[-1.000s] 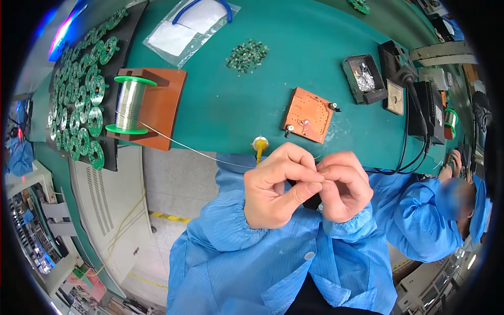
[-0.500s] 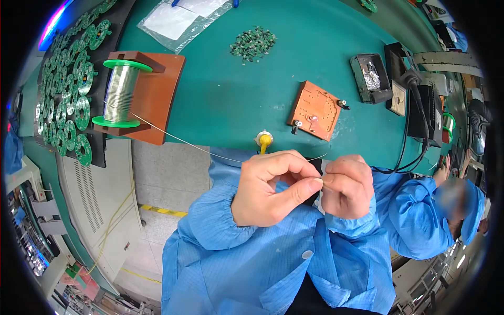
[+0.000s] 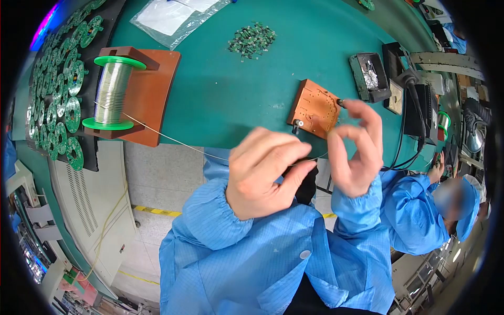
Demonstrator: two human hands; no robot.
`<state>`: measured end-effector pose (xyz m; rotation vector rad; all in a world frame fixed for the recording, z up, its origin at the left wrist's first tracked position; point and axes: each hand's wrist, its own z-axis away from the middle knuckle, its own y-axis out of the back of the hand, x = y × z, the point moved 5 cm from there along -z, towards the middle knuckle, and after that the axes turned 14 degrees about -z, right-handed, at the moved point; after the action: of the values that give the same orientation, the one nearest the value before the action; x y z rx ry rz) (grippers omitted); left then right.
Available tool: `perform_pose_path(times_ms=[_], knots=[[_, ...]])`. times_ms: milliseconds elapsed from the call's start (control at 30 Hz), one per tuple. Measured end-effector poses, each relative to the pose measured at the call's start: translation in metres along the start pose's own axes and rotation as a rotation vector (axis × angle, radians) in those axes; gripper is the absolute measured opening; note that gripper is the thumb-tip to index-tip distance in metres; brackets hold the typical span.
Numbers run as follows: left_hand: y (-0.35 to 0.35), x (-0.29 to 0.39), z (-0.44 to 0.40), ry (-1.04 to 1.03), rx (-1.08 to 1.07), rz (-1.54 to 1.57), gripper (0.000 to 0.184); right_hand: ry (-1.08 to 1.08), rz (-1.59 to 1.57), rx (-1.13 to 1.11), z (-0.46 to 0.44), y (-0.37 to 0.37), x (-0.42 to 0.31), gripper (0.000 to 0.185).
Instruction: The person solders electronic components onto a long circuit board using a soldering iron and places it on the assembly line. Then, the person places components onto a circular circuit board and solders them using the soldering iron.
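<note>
My left hand is closed, its thumb and fingers pinching the thin solder wire, which runs back to a spool with green rims on a brown stand. The free end of the wire sticks out past my left fingertips toward my right hand. That hand is apart from the left, thumb and index tips together, other fingers raised and blurred; anything between the tips is too small to make out. Just behind the hands lies an orange-brown fixture block with two black posts.
Round green circuit boards cover a black mat at left. A pile of small green parts, a plastic bag, a dark metal box and a black soldering station are on the table. A co-worker sits at right.
My hands were touching at the fingertips and have moved apart. My right hand has gone up and right, with its fingers raised; my left hand has shifted slightly left, still on the wire.
</note>
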<state>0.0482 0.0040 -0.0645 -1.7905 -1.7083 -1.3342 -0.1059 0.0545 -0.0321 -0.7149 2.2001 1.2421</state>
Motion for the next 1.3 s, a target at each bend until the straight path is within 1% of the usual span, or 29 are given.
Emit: perform_pose_path(times_ms=[67,133,167,400,467,600,667,800,867,900,1000,1167,1300], knots=[[-0.002,-0.007,-0.001,-0.058,0.026,-0.134,0.038,-0.011,0.048,0.011,-0.004,-0.008,0.01,0.012],[-0.005,-0.012,0.0,-0.05,0.019,-0.133,0.037,0.014,0.109,-0.042,-0.007,-0.017,0.012,0.012],[-0.006,-0.014,0.001,-0.044,0.011,-0.135,0.036,-0.016,0.122,-0.091,-0.006,-0.02,0.013,0.008],[-0.002,-0.02,0.007,-0.021,0.059,-0.1,0.033,-0.004,0.215,-0.087,-0.011,-0.023,0.01,0.008],[-0.001,-0.021,0.008,-0.004,0.051,-0.086,0.032,0.036,0.259,-0.086,-0.015,-0.023,0.007,0.012],[0.0,-0.021,0.008,-0.022,0.074,-0.079,0.031,0.043,0.329,-0.106,-0.019,-0.025,0.001,0.012],[0.0,-0.02,0.009,0.013,0.067,-0.071,0.031,0.064,0.381,-0.119,-0.019,-0.028,-0.001,0.012],[0.003,-0.019,0.011,0.011,0.069,-0.072,0.03,0.066,0.391,-0.108,-0.015,-0.024,-0.002,0.015],[0.006,-0.017,0.011,-0.021,0.081,-0.086,0.03,0.054,0.284,-0.108,-0.01,-0.02,-0.002,0.02],[0.006,-0.016,0.011,-0.022,0.08,-0.088,0.03,0.054,0.282,-0.106,-0.008,-0.019,-0.001,0.02],[0.009,-0.015,0.012,0.001,0.101,-0.089,0.03,0.102,0.218,-0.053,0.001,-0.017,0.002,0.025],[0.013,-0.011,0.012,-0.003,0.092,-0.103,0.03,0.174,0.23,-0.07,0.013,-0.022,0.012,0.028],[0.018,-0.005,0.013,-0.035,0.098,-0.133,0.029,0.191,0.215,-0.044,0.015,-0.018,0.013,0.03]])
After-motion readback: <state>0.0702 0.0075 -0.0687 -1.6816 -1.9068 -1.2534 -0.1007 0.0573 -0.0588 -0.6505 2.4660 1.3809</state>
